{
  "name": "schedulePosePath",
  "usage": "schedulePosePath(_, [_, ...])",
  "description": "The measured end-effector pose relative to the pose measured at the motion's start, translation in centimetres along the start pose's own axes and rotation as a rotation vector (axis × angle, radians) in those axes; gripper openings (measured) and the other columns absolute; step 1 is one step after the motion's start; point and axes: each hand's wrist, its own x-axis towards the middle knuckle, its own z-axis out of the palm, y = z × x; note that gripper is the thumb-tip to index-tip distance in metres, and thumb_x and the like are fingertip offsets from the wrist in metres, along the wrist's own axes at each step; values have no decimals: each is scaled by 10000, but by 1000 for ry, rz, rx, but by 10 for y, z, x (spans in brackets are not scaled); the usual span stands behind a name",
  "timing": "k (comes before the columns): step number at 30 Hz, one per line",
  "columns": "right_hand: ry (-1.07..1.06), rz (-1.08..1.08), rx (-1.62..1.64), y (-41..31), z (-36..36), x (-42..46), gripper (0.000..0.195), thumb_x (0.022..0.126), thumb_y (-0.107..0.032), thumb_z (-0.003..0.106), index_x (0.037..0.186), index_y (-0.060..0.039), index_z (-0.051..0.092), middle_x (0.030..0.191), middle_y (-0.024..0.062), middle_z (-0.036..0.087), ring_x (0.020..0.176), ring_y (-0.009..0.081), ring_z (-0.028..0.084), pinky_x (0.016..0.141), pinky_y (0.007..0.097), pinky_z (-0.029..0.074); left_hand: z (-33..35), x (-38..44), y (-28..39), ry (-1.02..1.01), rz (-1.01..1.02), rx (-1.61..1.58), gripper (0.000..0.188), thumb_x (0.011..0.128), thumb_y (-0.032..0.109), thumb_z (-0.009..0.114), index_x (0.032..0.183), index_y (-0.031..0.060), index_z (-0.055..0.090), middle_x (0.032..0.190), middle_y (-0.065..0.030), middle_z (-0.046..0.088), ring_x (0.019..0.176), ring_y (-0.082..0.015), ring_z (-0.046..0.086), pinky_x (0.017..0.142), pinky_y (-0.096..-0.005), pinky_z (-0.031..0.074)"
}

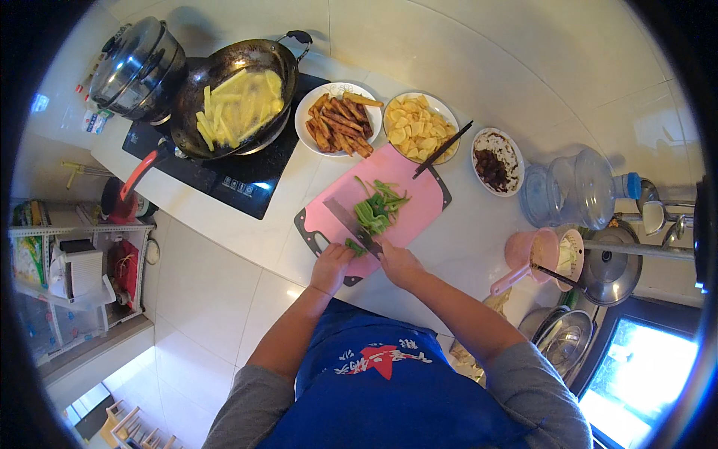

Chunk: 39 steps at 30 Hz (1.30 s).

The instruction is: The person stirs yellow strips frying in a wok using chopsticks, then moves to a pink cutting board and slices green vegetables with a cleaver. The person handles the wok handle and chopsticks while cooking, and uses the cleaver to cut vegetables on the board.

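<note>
My right hand (399,265) is closed on the handle of a kitchen knife (349,221), whose broad blade lies over a pink cutting board (429,210). With its fingers bent, my left hand (332,267) presses a small piece of green pepper (354,247) near the board's front edge, left of the blade. Beyond the blade is a pile of cut green peppers (377,209). A pair of dark chopsticks (443,149) rests across the board's far corner and a plate of pale slices (420,126).
Pale yellow strips (241,106) sit in oil in a wok (185,115) on the cooktop (241,193), beside a lidded pot (140,73). Behind the board stand a plate of browned strips (340,123) and a bowl (497,161). Rightward are a water jug (578,188) and a pink dipper (521,250).
</note>
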Motion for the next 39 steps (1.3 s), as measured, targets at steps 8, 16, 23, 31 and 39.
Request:
schedulePosePath(8, [-229,-42,-344,-19,-25,-46,256,839,-68,417,1093,-48,434,879,225,632,821,377,635,701,481,499,9,-1,-5,60,25,-11,177,703,69,529,858,48,614,882,-92,591,869,-260,557,753,-340,488])
schedulePosePath(16, [-88,38,-135,-10,9,-12,193,844,-111,440,1028,-53,437,850,239,620,793,421,614,697,524,472,-2,-2,0,-45,64,-21,212,680,72,528,870,46,619,884,-83,575,848,-257,542,744,-338,481])
schedulePosePath(23, [-79,-40,-171,-15,-4,-29,183,839,-97,432,1013,-44,431,802,239,620,781,426,610,685,530,467,0,-6,2,17,34,-28,228,670,66,536,880,38,621,860,-87,573,845,-256,544,748,-338,478])
schedulePosePath(31, [-154,-60,-244,-4,12,-26,191,837,-94,426,1023,-56,430,830,229,625,790,417,615,706,507,477,-1,-1,2,-13,36,26,192,690,79,530,860,49,612,840,-98,576,844,-264,554,756,-344,477])
schedulePosePath(39, [-93,-23,-131,-11,-1,-22,196,838,-111,434,1018,-35,425,824,244,620,752,431,609,673,526,472,4,-7,-4,-19,41,-11,156,693,83,522,821,41,599,854,-94,580,842,-256,555,752,-333,476])
